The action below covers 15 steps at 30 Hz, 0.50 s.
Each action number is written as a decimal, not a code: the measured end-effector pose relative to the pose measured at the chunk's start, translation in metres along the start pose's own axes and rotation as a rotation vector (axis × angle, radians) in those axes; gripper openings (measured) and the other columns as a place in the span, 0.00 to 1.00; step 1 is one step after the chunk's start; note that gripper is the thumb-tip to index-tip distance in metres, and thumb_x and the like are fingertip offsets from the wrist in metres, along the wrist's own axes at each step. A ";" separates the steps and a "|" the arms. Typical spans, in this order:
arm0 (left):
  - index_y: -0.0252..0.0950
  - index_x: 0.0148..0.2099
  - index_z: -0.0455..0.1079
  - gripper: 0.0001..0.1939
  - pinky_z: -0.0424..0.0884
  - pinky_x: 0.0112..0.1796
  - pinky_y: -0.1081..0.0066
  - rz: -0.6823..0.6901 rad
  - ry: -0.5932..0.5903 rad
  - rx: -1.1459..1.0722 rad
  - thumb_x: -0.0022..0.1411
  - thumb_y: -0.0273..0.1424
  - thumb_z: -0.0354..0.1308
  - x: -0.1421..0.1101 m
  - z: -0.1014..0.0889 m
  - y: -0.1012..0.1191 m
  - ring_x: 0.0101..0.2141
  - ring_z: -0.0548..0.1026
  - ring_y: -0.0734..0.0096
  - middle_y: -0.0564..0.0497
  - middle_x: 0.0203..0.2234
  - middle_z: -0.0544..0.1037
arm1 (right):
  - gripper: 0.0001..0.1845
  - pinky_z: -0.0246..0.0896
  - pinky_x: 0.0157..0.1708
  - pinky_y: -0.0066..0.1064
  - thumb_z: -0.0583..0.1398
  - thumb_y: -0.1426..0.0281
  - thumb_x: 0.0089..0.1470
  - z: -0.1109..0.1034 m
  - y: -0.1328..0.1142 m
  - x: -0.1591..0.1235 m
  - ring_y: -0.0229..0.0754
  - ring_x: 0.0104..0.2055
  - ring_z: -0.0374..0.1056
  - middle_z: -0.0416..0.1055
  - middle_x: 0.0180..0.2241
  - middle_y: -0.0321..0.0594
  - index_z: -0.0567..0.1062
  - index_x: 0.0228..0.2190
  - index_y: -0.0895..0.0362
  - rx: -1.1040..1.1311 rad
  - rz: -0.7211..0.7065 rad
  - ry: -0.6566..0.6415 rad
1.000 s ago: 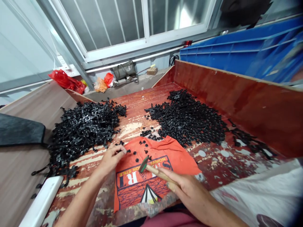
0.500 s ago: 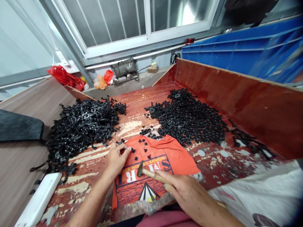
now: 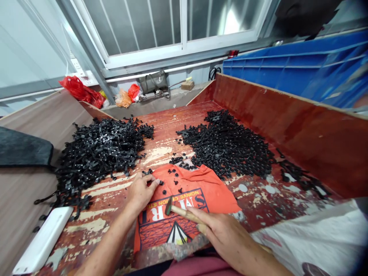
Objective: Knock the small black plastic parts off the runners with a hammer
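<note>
My right hand (image 3: 227,235) is closed round the wooden handle of a small hammer (image 3: 179,212), whose dark head rests low over an orange printed cloth (image 3: 184,207). At the cloth's left edge my left hand (image 3: 140,189) pinches a small black plastic piece with its fingertips. A few loose black pieces (image 3: 175,180) lie on the cloth's far part. A heap of black plastic strips (image 3: 97,149) lies to the left and a heap of small black parts (image 3: 227,143) to the right.
The work surface is a worn red wooden tray (image 3: 258,195) with a high right wall (image 3: 287,122). A white flat object (image 3: 43,239) lies at the near left. Blue crates (image 3: 293,69) stand behind the wall. Red and orange bags (image 3: 83,94) sit under the window.
The hammer head has come down from a raised tilt to just above the cloth. My left hand has shifted slightly nearer on the cloth's edge, still pinching.
</note>
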<state>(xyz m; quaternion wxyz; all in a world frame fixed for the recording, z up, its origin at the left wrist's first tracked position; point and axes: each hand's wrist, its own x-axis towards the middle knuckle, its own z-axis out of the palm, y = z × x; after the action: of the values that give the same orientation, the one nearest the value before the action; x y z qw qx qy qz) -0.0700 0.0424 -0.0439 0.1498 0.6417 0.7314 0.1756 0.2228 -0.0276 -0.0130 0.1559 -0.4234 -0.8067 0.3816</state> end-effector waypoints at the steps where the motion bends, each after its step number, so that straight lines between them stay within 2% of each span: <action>1: 0.42 0.34 0.79 0.14 0.66 0.37 0.68 0.005 -0.006 -0.001 0.62 0.41 0.55 0.000 0.000 -0.001 0.34 0.72 0.64 0.51 0.30 0.66 | 0.29 0.71 0.39 0.32 0.51 0.71 0.65 -0.002 0.000 0.002 0.44 0.40 0.78 0.78 0.48 0.29 0.60 0.63 0.32 0.000 -0.010 0.004; 5: 0.42 0.36 0.79 0.15 0.65 0.38 0.68 0.006 -0.032 -0.007 0.63 0.40 0.53 0.001 -0.002 -0.001 0.35 0.71 0.63 0.51 0.30 0.67 | 0.29 0.72 0.44 0.33 0.51 0.70 0.66 -0.019 -0.002 0.016 0.45 0.47 0.76 0.76 0.52 0.30 0.60 0.63 0.34 -0.060 -0.046 0.091; 9: 0.42 0.35 0.80 0.15 0.64 0.39 0.68 -0.028 -0.023 -0.003 0.63 0.40 0.53 0.000 -0.002 0.002 0.35 0.71 0.63 0.50 0.30 0.68 | 0.28 0.72 0.46 0.38 0.50 0.70 0.67 -0.035 -0.008 0.036 0.45 0.48 0.75 0.75 0.53 0.31 0.58 0.64 0.34 -0.187 -0.046 0.150; 13: 0.42 0.35 0.80 0.15 0.64 0.38 0.69 -0.035 -0.018 -0.004 0.64 0.39 0.53 0.000 -0.001 0.002 0.35 0.72 0.63 0.50 0.29 0.70 | 0.28 0.70 0.49 0.40 0.48 0.69 0.68 -0.030 -0.014 0.050 0.45 0.49 0.75 0.76 0.52 0.38 0.56 0.67 0.43 -0.195 -0.080 0.290; 15: 0.43 0.35 0.80 0.15 0.64 0.37 0.69 -0.034 -0.020 0.003 0.64 0.39 0.53 0.000 -0.001 0.002 0.35 0.73 0.63 0.50 0.29 0.70 | 0.28 0.70 0.47 0.39 0.49 0.69 0.67 -0.021 -0.012 0.054 0.46 0.47 0.76 0.78 0.49 0.40 0.56 0.67 0.46 -0.213 -0.077 0.298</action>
<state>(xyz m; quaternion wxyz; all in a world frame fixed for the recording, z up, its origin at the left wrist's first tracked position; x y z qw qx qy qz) -0.0688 0.0430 -0.0422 0.1593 0.6311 0.7410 0.1653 0.1959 0.0222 0.0064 0.2427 -0.4580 -0.8262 0.2208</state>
